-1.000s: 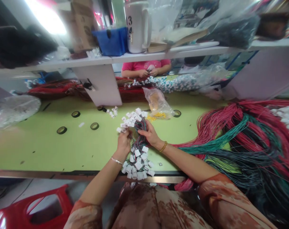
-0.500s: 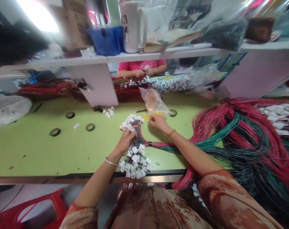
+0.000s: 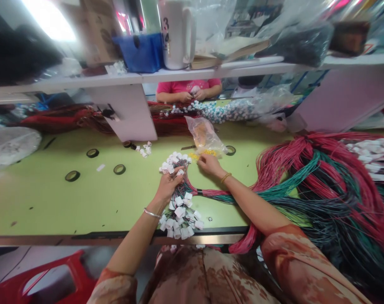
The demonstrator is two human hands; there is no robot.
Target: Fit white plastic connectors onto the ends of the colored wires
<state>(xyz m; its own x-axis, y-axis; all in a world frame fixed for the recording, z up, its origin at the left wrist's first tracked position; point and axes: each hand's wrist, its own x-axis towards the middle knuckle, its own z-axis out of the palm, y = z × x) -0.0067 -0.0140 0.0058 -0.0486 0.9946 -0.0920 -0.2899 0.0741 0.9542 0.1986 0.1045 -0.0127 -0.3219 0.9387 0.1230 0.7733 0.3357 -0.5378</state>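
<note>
My left hand [image 3: 169, 183] is closed on a wire connector, a white plastic housing [image 3: 180, 172] that shows at its thumb and fingertips. White connectors [image 3: 174, 159] on thin wires fan out above that hand, and another cluster of white connectors [image 3: 181, 215] hangs below it toward the table edge. Black tape binds their wire bundle [image 3: 211, 192], which runs right. My right hand [image 3: 209, 164] has its fingers bent together at a small pile of yellow pieces [image 3: 207, 153]; whatever is between the fingertips is hidden. Behind the pile lies a clear plastic bag [image 3: 204, 133] with more yellow pieces.
Tape rolls [image 3: 119, 169] and loose white connectors [image 3: 144, 149] lie on the green table [image 3: 52, 202]. A large heap of red, green and black wires [image 3: 306, 177] covers the right side. A shelf [image 3: 166, 76] crosses above; beyond it another person's hands [image 3: 192, 96] work.
A white connector now shows upright at my left fingertips, where earlier the thumb and finger were seen. My right hand stays at the yellow pieces, with its fingers slightly shifted.
</note>
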